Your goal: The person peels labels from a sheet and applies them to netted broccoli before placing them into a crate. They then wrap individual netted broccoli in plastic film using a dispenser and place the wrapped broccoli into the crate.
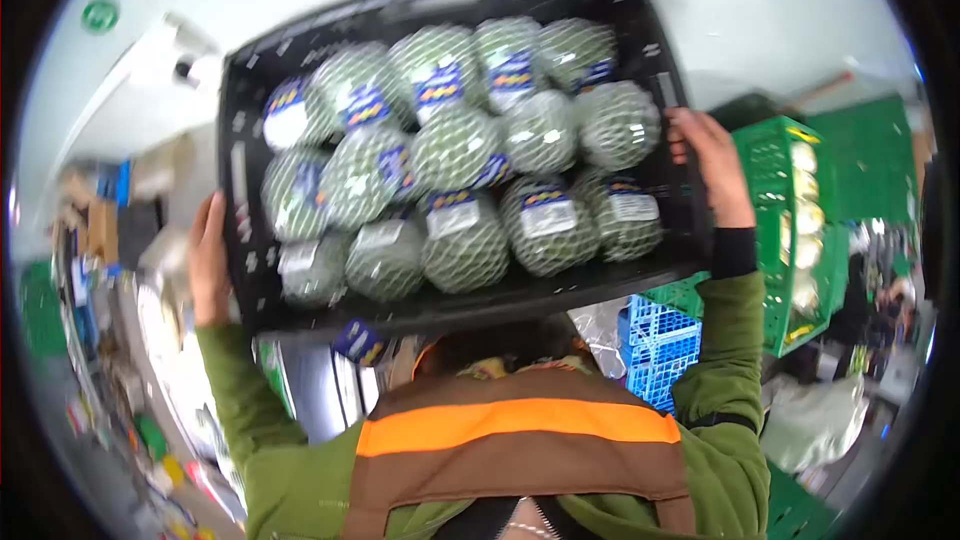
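Note:
A black plastic crate (480, 315) is held up in front of me, tilted a little. Inside lie several round green produce items (460, 148) in pale mesh netting, set in three rows, many with blue and white labels. My left hand (208, 258) grips the crate's left side wall, thumb and fingers pressed against it. On the opposite side my right hand (714, 168) has its fingers hooked over the rim. Parts of both hands' fingers are hidden by the crate wall. A loose blue label (358, 342) hangs at the crate's lower edge.
Green crates (790, 230) with pale round items in one of them stand to the right. Blue crates (662, 350) are stacked below on that side. A whitish plastic bag (815, 422) lies lower right. Blurred boxes (103, 230) and clutter fill the left side.

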### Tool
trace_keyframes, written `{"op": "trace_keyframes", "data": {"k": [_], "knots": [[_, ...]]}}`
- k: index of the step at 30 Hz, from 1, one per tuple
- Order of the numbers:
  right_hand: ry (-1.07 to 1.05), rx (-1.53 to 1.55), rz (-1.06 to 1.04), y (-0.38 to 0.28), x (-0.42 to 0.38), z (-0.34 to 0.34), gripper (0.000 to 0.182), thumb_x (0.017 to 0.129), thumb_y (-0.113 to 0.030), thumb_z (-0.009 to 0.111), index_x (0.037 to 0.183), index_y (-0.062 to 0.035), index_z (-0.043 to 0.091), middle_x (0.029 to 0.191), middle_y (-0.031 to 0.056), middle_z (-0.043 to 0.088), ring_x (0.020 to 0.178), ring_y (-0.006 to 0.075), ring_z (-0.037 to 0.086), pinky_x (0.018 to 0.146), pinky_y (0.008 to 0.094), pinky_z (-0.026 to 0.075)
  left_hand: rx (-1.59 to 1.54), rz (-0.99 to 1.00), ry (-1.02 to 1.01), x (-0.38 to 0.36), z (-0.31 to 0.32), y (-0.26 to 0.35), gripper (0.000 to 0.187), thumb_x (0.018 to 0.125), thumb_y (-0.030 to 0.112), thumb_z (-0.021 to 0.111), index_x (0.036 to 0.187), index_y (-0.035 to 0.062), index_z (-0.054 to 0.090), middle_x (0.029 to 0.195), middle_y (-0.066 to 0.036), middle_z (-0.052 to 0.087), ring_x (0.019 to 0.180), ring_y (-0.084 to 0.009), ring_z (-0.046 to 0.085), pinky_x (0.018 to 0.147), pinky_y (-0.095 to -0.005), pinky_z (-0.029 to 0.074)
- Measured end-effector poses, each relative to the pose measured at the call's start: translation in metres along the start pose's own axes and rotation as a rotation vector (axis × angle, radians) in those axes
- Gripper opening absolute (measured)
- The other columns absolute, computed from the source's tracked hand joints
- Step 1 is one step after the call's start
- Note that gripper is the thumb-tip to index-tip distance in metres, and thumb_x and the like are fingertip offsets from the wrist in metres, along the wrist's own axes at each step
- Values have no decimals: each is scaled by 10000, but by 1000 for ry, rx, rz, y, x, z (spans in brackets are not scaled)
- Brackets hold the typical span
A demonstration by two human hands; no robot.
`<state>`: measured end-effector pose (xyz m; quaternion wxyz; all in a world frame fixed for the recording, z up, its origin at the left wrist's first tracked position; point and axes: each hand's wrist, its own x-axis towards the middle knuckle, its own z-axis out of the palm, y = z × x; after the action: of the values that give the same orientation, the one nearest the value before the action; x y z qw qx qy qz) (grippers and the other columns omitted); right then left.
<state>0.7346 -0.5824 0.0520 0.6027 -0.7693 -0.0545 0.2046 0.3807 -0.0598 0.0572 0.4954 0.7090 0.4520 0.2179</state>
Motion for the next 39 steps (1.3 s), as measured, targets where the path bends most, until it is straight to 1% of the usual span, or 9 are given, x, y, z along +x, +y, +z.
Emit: {"op": "trace_keyframes", "data": {"k": [4, 5, 7, 10, 13, 20, 27, 34, 39], "knots": [[-32, 90, 23, 18, 14, -7, 382, 978, -322, 599, 1190, -8, 642, 821, -18, 566, 693, 56, 498, 632, 201, 416, -100, -31, -130, -7, 6, 6, 403, 1010, 343, 533, 1047, -35, 669, 923, -94, 701, 780, -131, 633, 722, -259, 487], [-11, 122, 31, 14, 9, -1, 382, 981, -321, 603, 1195, -6, 637, 815, -21, 560, 688, 52, 494, 617, 191, 407, 361, 447, 163, -9, 11, 0, 373, 991, 338, 571, 1057, -16, 668, 924, -93, 693, 785, -113, 619, 705, -255, 479], [-18, 133, 11, 16, 11, -3, 376, 979, -330, 611, 1180, -14, 644, 818, -23, 567, 686, 47, 500, 609, 192, 413, 418, 551, 380, -45, 17, 26, 334, 966, 336, 612, 991, 13, 694, 839, -72, 690, 721, -84, 595, 654, -241, 461], [4, 157, 18, 20, 9, -3, 377, 978, -345, 611, 1167, -21, 649, 820, -29, 574, 689, 38, 505, 610, 187, 421, 301, 89, -44, -123, -12, 50, 361, 946, 349, 630, 742, 54, 677, 654, -10, 632, 573, -71, 556, 554, -216, 396], [-29, 163, -20, 22, 11, -4, 386, 974, -357, 616, 1164, -23, 651, 814, -33, 578, 681, 34, 508, 612, 185, 430, 190, -198, -534, -191, -25, 29, 358, 825, 304, 789, 962, -19, 720, 874, -95, 716, 811, -141, 661, 757, -288, 530], [-122, 102, -59, 38, 36, -20, 406, 978, -372, 603, 1179, -21, 639, 804, -32, 573, 673, 35, 512, 608, 191, 439, -485, -7, -18, -252, 74, -33, 290, 852, 59, 753, 1092, -41, 624, 1024, -92, 691, 940, -133, 646, 849, -268, 517], [-168, 152, -93, 40, 39, -20, 431, 988, -396, 581, 1161, -4, 624, 803, -26, 563, 667, 41, 505, 604, 194, 437, -263, 197, 310, -253, 89, -49, 220, 816, 143, 797, 967, 16, 699, 1076, -60, 626, 934, -117, 574, 810, -255, 456], [-151, 195, -107, 38, 34, -16, 394, 987, -377, 591, 1123, -10, 634, 800, -23, 578, 664, 35, 512, 592, 196, 439, -782, -155, -59, -256, 79, -37, 216, 900, 209, 723, 1037, 46, 687, 982, -24, 707, 914, -118, 642, 897, -296, 491], [-158, 203, -101, 36, 31, -14, 388, 983, -364, 602, 1135, -8, 627, 803, -22, 577, 664, 34, 514, 584, 192, 439, -692, -108, -105, -253, 83, -46, 243, 917, 211, 699, 1079, 30, 679, 993, -46, 709, 890, -129, 661, 869, -303, 517]]}}
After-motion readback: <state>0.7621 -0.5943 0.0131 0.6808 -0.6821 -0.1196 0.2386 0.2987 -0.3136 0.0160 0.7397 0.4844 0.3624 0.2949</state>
